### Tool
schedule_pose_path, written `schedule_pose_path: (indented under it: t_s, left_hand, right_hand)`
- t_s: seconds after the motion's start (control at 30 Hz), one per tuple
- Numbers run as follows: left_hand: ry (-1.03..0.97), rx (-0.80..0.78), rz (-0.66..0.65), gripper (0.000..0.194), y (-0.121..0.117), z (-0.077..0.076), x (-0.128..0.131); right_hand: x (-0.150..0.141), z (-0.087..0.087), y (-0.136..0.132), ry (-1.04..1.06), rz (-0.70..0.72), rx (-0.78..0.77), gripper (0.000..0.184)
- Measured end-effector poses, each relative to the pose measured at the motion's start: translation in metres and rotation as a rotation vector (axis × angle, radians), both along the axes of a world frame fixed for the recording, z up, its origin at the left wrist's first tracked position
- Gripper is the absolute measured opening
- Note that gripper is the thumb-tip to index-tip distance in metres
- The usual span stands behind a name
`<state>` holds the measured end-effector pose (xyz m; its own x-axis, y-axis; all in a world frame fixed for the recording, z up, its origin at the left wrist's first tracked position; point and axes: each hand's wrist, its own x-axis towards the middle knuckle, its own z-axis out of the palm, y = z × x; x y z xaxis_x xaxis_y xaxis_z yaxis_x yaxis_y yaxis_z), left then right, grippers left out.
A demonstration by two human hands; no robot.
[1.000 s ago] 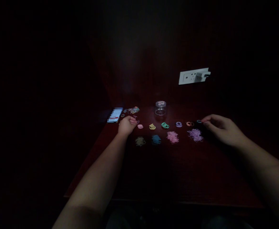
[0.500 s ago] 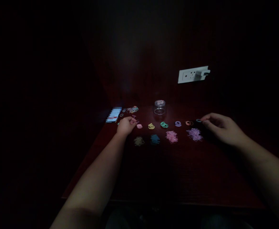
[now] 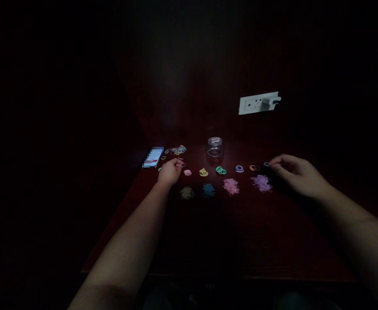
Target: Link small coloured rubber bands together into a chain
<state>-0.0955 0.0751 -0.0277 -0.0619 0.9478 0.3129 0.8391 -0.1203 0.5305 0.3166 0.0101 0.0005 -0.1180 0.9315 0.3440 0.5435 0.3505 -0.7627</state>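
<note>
My left hand point(image 3: 170, 171) is closed, thumb and forefinger pinched together beside thin purplish bands point(image 3: 180, 159). What it pinches, if anything, is too small and dark to make out. At the right, my right hand point(image 3: 297, 173) pinches the edge of a light blue hair tie point(image 3: 266, 164) at the tabletop. Between the hands runs a row of small hair tie groups: pink point(image 3: 187, 172), yellow point(image 3: 203, 172), green point(image 3: 221, 170), purple point(image 3: 239, 168) and orange-brown point(image 3: 254, 168). Nearer lie piles of thin elastic bands: olive point(image 3: 187, 193), blue point(image 3: 209, 190), pink point(image 3: 230, 186) and purple point(image 3: 262, 183).
A clear lidded jar point(image 3: 215, 148) stands behind the row. Mixed bands point(image 3: 178, 150) lie heaped at the back left, beside a lit phone point(image 3: 153, 157). On the back wall is a socket plate point(image 3: 258, 103) with a plug in it. The dark red table point(image 3: 221, 241) is dimly lit.
The whole view has shifted slightly. My left fingers have drawn closer together near the purplish bands. My right hand stays at the light blue hair tie.
</note>
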Motion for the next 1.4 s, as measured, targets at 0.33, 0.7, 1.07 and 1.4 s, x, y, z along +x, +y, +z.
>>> schedule_pose_path:
  t_s: [0.33,0.7,1.07,1.4]
  left_hand:
    - [0.086,-0.037,0.064,0.014,0.000,0.001,-0.002]
    - [0.071,-0.051,0.157,0.010,0.000,0.002,-0.007]
    - [-0.035,-0.016,0.138,0.008,0.000,0.001,-0.014]
    - [-0.164,-0.013,0.141,0.009,-0.007,0.006,-0.022]
  right_hand:
    - [0.000,-0.001,0.000,0.011,0.015,-0.011,0.042]
    - [-0.002,0.002,-0.003,0.006,-0.007,-0.007,0.046]
    - [0.000,0.000,-0.002,0.028,-0.023,-0.026,0.047]
    - [0.001,-0.001,-0.002,0.063,-0.025,-0.071,0.050]
